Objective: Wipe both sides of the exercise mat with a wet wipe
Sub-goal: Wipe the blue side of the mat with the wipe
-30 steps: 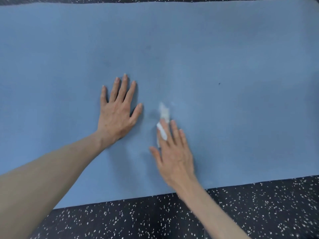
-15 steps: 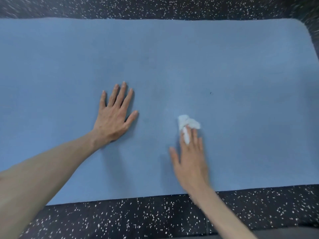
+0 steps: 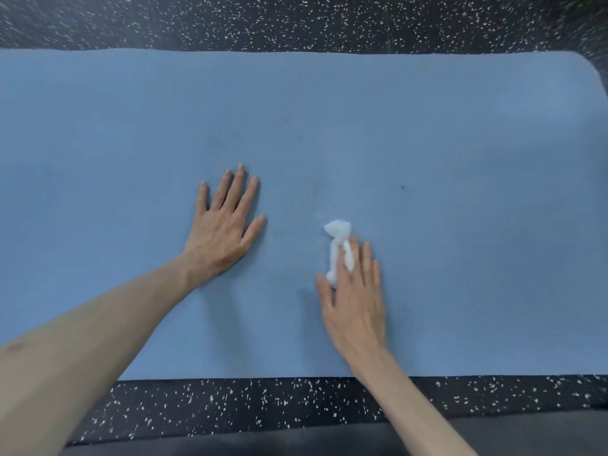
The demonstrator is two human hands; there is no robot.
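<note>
Head view: left hand (image 3: pixel 221 232) spread flat on mat (image 3: pixel 427 133), right hand (image 3: pixel 353 301) (fingers straight) pressing wet wipe (image 3: pixel 337 245).

Open mat (image 3: pixel 427 143) beyond wipe (image 3: pixel 337 245)

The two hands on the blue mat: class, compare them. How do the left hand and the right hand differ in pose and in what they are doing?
The left hand lies flat with fingers spread and nothing under it; the right hand keeps its fingers close together and presses a crumpled white wet wipe against the exercise mat. The left hand sits farther from the mat's near edge than the right hand. Both rest palm down with straight fingers.
</note>
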